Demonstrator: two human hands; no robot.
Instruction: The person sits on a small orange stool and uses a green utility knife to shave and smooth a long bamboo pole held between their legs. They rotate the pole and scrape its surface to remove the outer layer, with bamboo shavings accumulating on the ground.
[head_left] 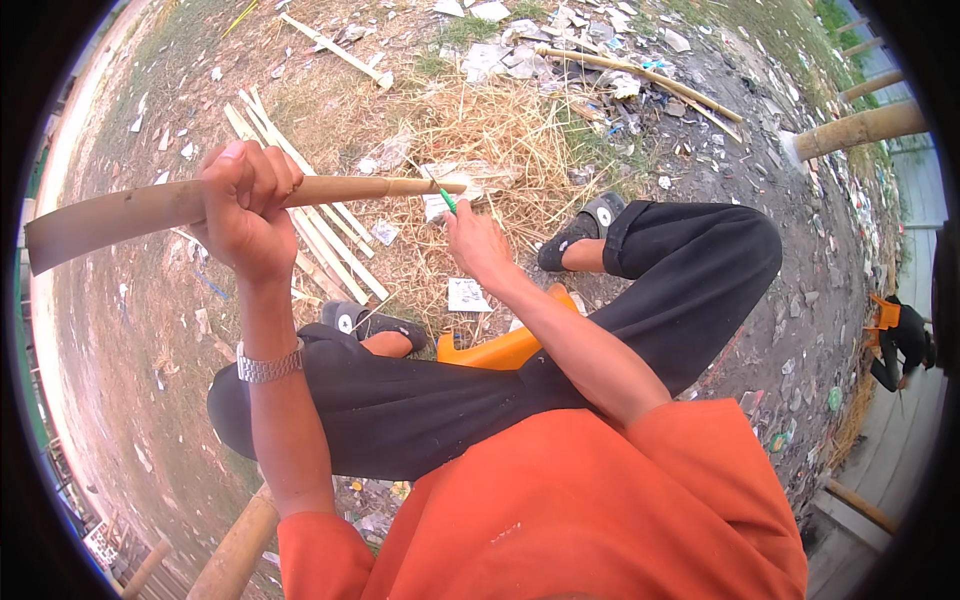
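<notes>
Left hand is wrapped tight around a long bamboo piece, which has its wide end out to the left and its thin end near the right hand; the right hand grips a small tool with a green handle, right by that thin end; you cannot tell if its tip touches the bamboo; a silver watch sits on the left wrist; below, an orange stool shows between two bent legs in black pants; past the bamboo, pale strips lie side by side on the ground, next to dry straw; farther up lies a long stick; far to the right is another person in dark clothes.
</notes>
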